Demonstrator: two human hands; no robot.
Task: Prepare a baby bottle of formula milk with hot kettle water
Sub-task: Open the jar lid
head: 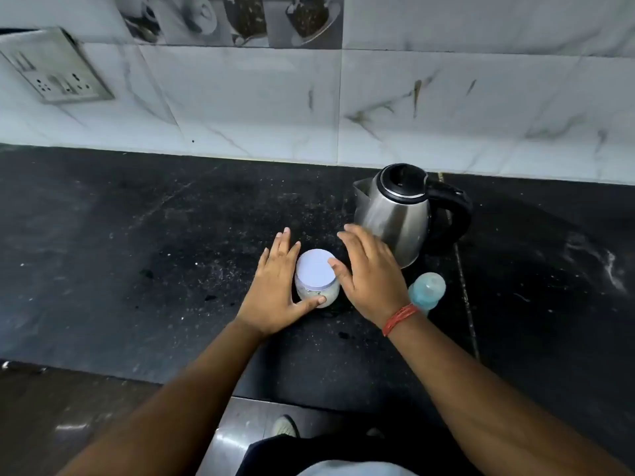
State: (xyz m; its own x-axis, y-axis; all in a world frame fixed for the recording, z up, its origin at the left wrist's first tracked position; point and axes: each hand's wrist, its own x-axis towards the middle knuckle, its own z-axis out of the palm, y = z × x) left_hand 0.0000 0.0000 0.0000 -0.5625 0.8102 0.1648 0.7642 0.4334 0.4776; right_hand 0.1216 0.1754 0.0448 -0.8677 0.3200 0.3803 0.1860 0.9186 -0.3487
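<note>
Jar (318,280) stands upright, lid up, between both hands.

Small clear jar (318,286) of white powder, pale lid on, upright mid-bench; steel kettle (395,214) far right, lid shut; bluish baby bottle (427,290) just right.

Home kitchen: black stone counter (137,269), kettle (395,214), tiled wall (446,97)
</note>
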